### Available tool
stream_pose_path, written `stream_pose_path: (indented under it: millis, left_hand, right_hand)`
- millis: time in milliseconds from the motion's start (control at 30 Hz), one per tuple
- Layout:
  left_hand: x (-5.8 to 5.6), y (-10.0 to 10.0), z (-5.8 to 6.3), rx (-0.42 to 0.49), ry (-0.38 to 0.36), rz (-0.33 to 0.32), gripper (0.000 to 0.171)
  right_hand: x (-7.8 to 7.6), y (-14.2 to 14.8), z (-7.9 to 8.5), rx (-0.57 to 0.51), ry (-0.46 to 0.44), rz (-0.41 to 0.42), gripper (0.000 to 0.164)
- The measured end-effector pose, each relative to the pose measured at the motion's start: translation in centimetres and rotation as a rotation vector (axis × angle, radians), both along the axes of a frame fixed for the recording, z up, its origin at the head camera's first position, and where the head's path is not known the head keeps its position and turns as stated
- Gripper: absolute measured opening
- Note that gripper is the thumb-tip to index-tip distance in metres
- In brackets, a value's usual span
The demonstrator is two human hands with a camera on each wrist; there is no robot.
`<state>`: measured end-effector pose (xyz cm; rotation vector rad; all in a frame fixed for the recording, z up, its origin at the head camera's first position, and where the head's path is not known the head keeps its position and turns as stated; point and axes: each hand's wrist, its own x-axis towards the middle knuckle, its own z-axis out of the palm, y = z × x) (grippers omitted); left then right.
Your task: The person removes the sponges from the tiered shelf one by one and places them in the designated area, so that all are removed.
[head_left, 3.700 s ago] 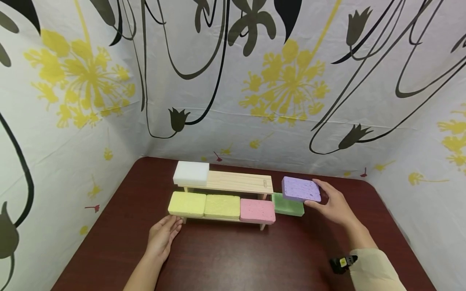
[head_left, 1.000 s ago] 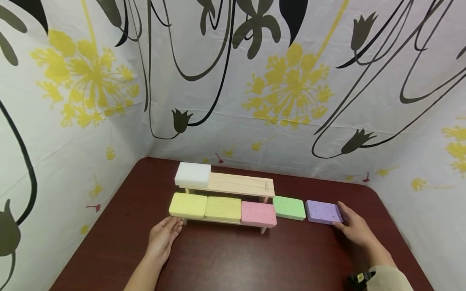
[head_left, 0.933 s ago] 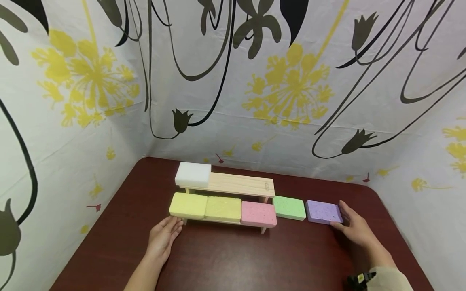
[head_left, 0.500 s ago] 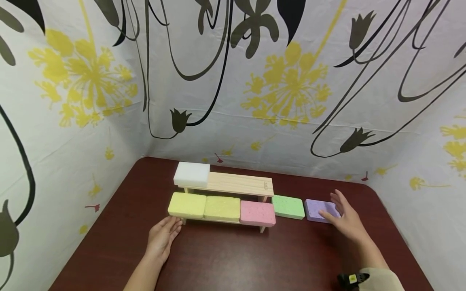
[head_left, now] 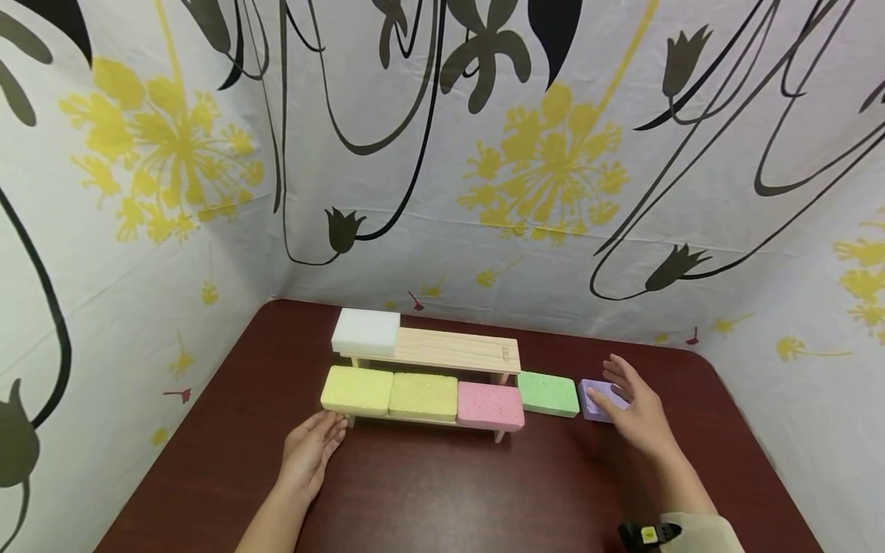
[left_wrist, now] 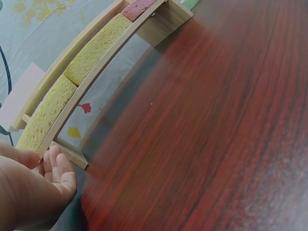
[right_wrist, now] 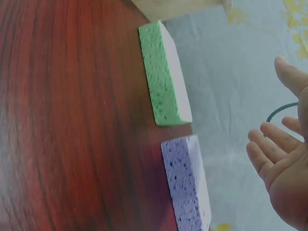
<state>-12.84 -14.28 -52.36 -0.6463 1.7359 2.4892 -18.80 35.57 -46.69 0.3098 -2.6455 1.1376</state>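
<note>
My left hand (head_left: 309,449) pinches the near left end of a two-step wooden shelf (head_left: 456,349), thumb on top and fingers underneath in the left wrist view. Two yellow sponges (head_left: 423,395) and a pink sponge (head_left: 491,405) fill its lower step in a row. A white sponge (head_left: 365,330) sits at the left end of the upper step. My right hand (head_left: 639,418), fingers spread and holding nothing, hovers over the purple sponge (head_left: 594,411), hiding part of it. Between that sponge and the shelf lies a green sponge (head_left: 548,394), flat on the table.
The dark red table (head_left: 429,491) has rounded far corners. A patterned cloth (head_left: 387,253) hangs close behind it and along both sides. A black device (head_left: 648,535) is at my right sleeve.
My right hand brought the purple sponge over the green one, set it down right of it and let go. Since then, the hand has risen and shifted left. My left hand stays put.
</note>
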Motion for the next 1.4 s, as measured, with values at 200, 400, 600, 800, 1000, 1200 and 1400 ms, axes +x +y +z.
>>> stream_pose_path:
  millis: [200, 400, 600, 800, 1000, 1200, 1400]
  left_hand:
    - [-0.1, 0.0, 0.0, -0.006, 0.003, 0.001, 0.046]
    - [-0.1, 0.0, -0.1, -0.014, 0.008, -0.003, 0.046]
    - [-0.1, 0.0, -0.2, -0.022, 0.013, -0.001, 0.047]
    - [-0.2, -0.1, -0.3, -0.023, 0.020, -0.003, 0.047]
    - [-0.1, -0.2, -0.2, -0.025, 0.022, -0.002, 0.046]
    - [-0.2, 0.0, -0.3, -0.029, 0.017, 0.006, 0.042]
    - [-0.3, 0.0, -0.3, -0.030, 0.023, 0.006, 0.042]
  right_hand:
    - [0.0, -1.2, 0.7, -0.035, -0.001, 0.008, 0.073]
    - [-0.5, -2.8, 1.9, -0.071, -0.030, 0.029, 0.076]
    - [-1.4, -5.0, 2.5, -0.062, -0.014, 0.060, 0.074]
    - [-2.1, -7.1, 2.7, -0.071, 0.026, 0.101, 0.070]
    - [-2.4, -9.5, 2.9, -0.094, 0.070, 0.154, 0.067]
    - [-2.7, -11.3, 3.1, -0.106, 0.083, 0.193, 0.067]
    - [-2.8, -12.6, 3.4, -0.094, 0.066, 0.222, 0.068]
